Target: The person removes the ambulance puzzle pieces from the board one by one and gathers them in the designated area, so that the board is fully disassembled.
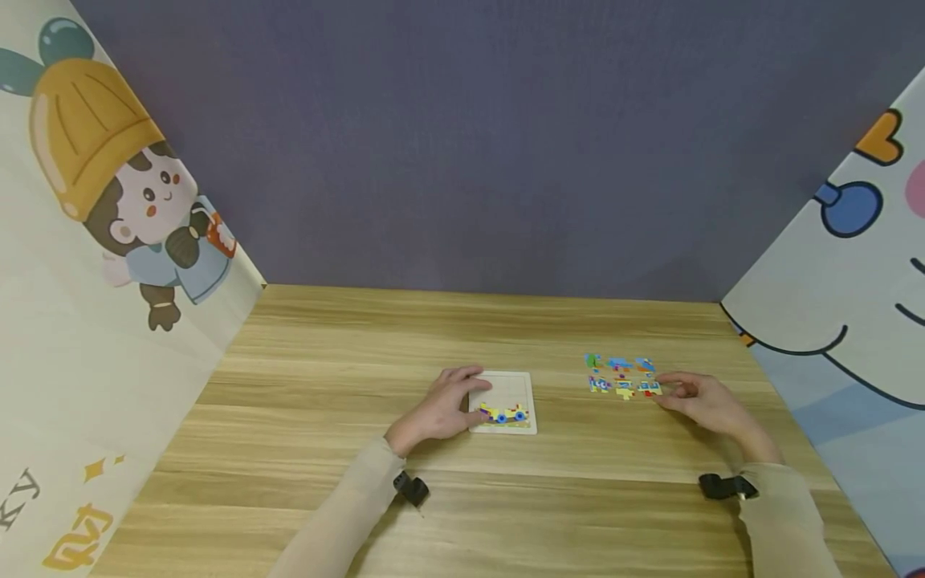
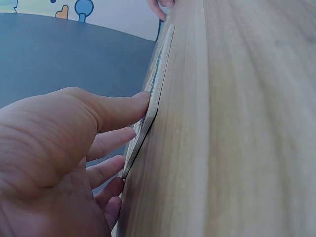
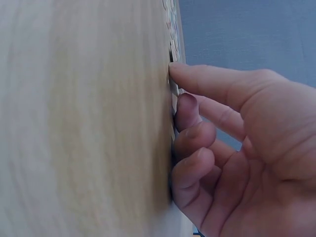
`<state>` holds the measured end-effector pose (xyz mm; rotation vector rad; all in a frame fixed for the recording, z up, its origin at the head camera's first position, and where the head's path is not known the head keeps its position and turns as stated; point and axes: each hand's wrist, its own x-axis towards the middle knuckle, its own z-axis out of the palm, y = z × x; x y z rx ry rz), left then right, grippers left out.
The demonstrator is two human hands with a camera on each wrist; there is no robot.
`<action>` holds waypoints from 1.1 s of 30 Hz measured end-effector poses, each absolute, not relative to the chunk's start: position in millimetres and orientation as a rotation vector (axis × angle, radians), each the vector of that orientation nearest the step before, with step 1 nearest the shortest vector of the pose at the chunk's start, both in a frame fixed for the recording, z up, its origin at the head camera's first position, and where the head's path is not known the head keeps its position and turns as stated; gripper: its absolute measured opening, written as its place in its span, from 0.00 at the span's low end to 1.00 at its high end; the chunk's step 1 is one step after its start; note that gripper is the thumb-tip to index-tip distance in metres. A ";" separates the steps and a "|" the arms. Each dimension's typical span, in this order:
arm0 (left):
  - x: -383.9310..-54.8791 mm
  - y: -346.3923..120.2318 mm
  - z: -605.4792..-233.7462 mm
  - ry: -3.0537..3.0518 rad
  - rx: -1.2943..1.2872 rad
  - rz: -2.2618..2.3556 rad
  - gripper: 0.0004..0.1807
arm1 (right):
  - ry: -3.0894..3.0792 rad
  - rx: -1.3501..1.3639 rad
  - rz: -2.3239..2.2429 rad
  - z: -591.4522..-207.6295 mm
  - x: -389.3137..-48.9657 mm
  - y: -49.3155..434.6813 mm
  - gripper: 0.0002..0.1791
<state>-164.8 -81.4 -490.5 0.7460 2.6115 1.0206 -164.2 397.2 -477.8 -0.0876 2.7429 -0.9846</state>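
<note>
A light wooden puzzle tray [image 1: 507, 385] lies on the table, and a yellow vehicle picture with blue wheels [image 1: 502, 415] fills its lower part. My left hand [image 1: 444, 404] rests on the tray's left side. In the left wrist view the thumb touches the tray's edge, with the other fingers loosely spread beyond it. To the right lies a group of colourful jigsaw pieces [image 1: 619, 364]. At their right end my right hand [image 1: 704, 404] pinches a jigsaw piece [image 1: 649, 387] between thumb and index finger. The other right fingers are curled, and the pinched piece is mostly hidden in the right wrist view.
The wood-grained table [image 1: 347, 369] ends at a dark blue-grey panel [image 1: 491, 160] behind. White side panels with cartoon figures [image 1: 159, 201] stand left and right. Both wrists wear small black cameras [image 1: 412, 487].
</note>
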 end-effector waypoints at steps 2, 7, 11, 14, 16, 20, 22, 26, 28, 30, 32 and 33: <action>-164.6 -81.4 -490.2 2.613 0.749 1.025 0.28 | 2.735 -0.079 -1.000 -478.1 -164.5 397.4 0.33; -164.3 -81.3 -490.2 2.609 0.743 1.043 0.28 | 2.712 -0.067 -1.037 -478.4 -164.4 397.4 0.33; -164.0 -81.1 -490.1 2.608 0.739 1.041 0.28 | 2.706 -0.071 -1.042 -478.0 -164.1 397.9 0.34; -163.9 -81.2 -489.8 2.610 0.739 1.041 0.28 | 2.705 -0.065 -1.039 -475.6 -164.2 396.2 0.34; -164.3 -81.1 -489.9 2.611 0.740 1.043 0.28 | 2.717 -0.071 -1.018 -473.1 -164.4 392.7 0.34; -164.6 -80.9 -490.1 2.608 0.747 1.050 0.28 | 2.740 -0.111 -1.008 -465.4 -163.5 379.8 0.33; -164.5 -80.9 -490.4 2.608 0.750 1.052 0.28 | 2.739 -0.140 -1.023 -461.9 -162.9 372.2 0.32; -164.4 -81.0 -491.2 2.608 0.755 1.044 0.28 | 2.708 -0.174 -1.083 -458.5 -162.4 358.8 0.29; -164.2 -81.3 -491.1 2.608 0.751 1.038 0.28 | 2.678 -0.183 -1.122 -458.7 -163.4 353.0 0.29; -164.1 -81.6 -491.2 2.612 0.751 1.038 0.28 | 2.650 -0.204 -1.156 -459.8 -165.1 347.0 0.28; -164.0 -81.9 -490.9 2.616 0.753 1.035 0.28 | 2.635 -0.240 -1.168 -461.1 -167.0 339.6 0.28; -164.0 -82.0 -490.9 2.618 0.751 1.028 0.28 | 2.630 -0.265 -1.170 -462.0 -167.7 335.5 0.28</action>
